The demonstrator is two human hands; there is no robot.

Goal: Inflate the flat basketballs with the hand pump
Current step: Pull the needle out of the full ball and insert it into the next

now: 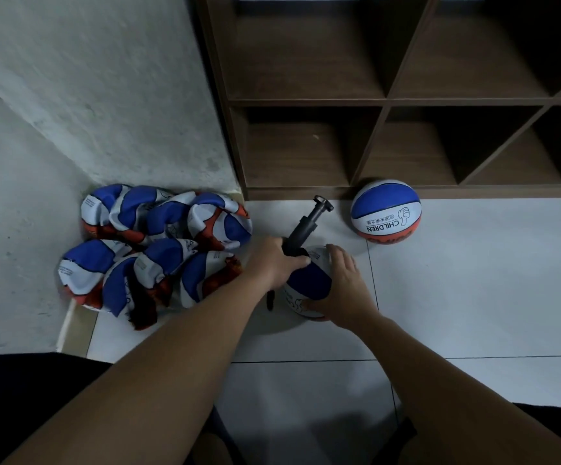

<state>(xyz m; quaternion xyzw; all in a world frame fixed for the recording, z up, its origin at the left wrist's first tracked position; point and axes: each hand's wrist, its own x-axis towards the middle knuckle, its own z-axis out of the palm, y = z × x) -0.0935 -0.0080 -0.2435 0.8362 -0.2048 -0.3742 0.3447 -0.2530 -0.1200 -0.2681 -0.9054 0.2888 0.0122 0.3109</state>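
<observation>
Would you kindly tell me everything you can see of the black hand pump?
The hand pump is a slim black tube, plastic by its look, with a T-shaped handle at the far end and its plunger rod drawn partly out. It tilts away toward the wooden shelf, its lower end meeting the ball on the floor. The left hand grips its barrel; the right hand rests on the ball.

Bare forearms; dark clothing below

Left hand (277, 263) fingers curled in a grip, right hand (344, 290) seemingly spread flat, both forearms extended forward
</observation>
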